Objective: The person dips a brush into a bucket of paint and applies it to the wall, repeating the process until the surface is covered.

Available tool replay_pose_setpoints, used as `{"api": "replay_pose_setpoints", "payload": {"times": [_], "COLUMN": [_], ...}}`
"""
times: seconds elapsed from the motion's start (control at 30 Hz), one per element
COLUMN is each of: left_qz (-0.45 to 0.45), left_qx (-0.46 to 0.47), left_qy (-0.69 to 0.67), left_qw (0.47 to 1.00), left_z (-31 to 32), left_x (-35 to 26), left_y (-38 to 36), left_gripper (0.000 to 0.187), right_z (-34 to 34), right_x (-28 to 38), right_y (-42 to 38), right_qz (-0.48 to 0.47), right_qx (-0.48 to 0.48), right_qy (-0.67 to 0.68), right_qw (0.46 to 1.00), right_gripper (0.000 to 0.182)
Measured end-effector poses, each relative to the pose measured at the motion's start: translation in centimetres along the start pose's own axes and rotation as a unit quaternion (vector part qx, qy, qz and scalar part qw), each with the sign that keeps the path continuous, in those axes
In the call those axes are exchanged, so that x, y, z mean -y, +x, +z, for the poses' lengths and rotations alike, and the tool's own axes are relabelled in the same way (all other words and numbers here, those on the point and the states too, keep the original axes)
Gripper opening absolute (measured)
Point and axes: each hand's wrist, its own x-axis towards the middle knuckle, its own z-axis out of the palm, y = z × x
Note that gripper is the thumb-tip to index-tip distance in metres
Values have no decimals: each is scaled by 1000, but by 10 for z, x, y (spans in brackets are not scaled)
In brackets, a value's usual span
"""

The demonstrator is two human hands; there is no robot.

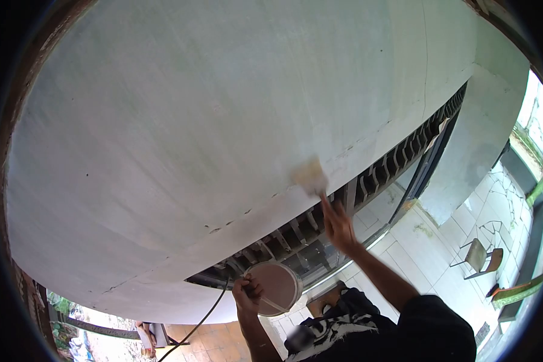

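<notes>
My right hand (339,230) grips a wide paintbrush (311,177) by its handle, arm stretched upward. The bristles lie against the pale, whitish-green wall (211,120), just above its lower edge, and are blurred by motion. Lower down, my left hand (247,293) is closed on the near side of a round bucket (300,282). Pale paint shows inside the bucket, and a thin light stick or handle crosses it. Whether my fingers hold the rim or the handle is hard to make out.
Below the wall runs a dark slatted vent grille (383,175) above a window. A black cable (202,323) hangs beside my left hand. A chair (478,256) stands on the tiled floor (425,259) at the right. Small cracks (220,228) mark the wall.
</notes>
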Motion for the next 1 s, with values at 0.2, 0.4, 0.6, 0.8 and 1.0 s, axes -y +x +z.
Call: {"api": "replay_pose_setpoints", "payload": {"times": [0.2, 0.4, 0.6, 0.8, 1.0], "left_qz": [-34, -49, -40, -50, -116], "left_qx": [11, 34, 53, 35, 79], "left_qy": [33, 46, 37, 66, 79], "left_qw": [999, 997, 997, 996, 987], "left_z": [7, 14, 15, 18, 26], "left_x": [12, 21, 26, 28, 38], "left_y": [9, 11, 13, 19, 31], "left_gripper": [6, 6, 6, 6, 5], "right_z": [-24, -103, -90, -19, -49], "right_x": [-6, 82, 77, -26, -46], "right_y": [-76, 215, 264, 29, -205], "right_qz": [2, -174, -194, -13, 246], "right_qx": [41, -199, -211, -73, 57], "right_qy": [3, -32, -10, 12, -35], "right_qw": [999, 964, 958, 997, 967], "right_gripper": [59, 58, 56, 60, 49]}}
